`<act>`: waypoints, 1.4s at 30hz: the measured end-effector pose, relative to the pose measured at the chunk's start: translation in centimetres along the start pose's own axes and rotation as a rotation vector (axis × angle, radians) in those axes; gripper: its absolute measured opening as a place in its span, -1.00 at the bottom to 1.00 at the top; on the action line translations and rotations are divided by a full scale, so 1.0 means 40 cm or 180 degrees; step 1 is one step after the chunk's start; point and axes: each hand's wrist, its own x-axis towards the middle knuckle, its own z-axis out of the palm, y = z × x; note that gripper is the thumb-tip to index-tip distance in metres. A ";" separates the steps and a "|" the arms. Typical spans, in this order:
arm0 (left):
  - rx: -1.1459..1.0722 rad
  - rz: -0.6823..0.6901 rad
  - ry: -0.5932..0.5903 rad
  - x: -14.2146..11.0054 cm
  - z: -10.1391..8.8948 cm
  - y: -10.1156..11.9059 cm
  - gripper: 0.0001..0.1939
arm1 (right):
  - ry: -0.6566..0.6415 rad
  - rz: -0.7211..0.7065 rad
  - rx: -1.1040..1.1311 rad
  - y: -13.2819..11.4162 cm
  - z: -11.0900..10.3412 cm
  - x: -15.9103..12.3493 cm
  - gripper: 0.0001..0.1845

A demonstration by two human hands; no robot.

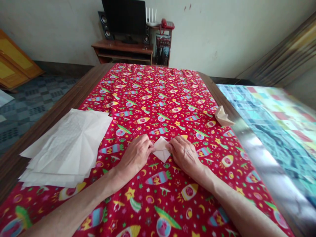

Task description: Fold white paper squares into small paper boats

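Note:
A small folded paper (162, 152), whitish and diamond-shaped, lies on the red patterned cloth (158, 200) between my hands. My left hand (139, 149) pinches its left corner with thumb and fingers. At the opposite corner, my right hand (184, 150) grips the paper in the same way. A crease line runs across the paper's middle. Fingers cover both side corners. To the left rests a pile of creased white paper sheets (71, 144), and a folded paper figure (223, 117) sits near the cloth's right edge.
The cloth covers a dark wooden table (91, 74). Past its far end stand a desk (123, 47) with a monitor (125, 19), speakers, and a red telephone (168, 24). A bed with a patterned cover (269, 125) adjoins on the right.

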 end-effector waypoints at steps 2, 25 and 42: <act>0.0200 -0.0048 -0.0033 0.002 -0.003 0.004 -0.86 | -0.0017 0.0008 -0.0036 -0.001 -0.002 0.000 -0.69; 0.0387 0.0145 0.0193 0.001 -0.028 0.040 -0.76 | -0.0202 -0.0022 -0.0294 -0.006 -0.008 0.015 -0.73; 0.0506 0.0629 -0.0502 -0.036 -0.041 0.068 -0.55 | -0.0186 0.0297 -0.0088 -0.004 -0.031 -0.003 -0.72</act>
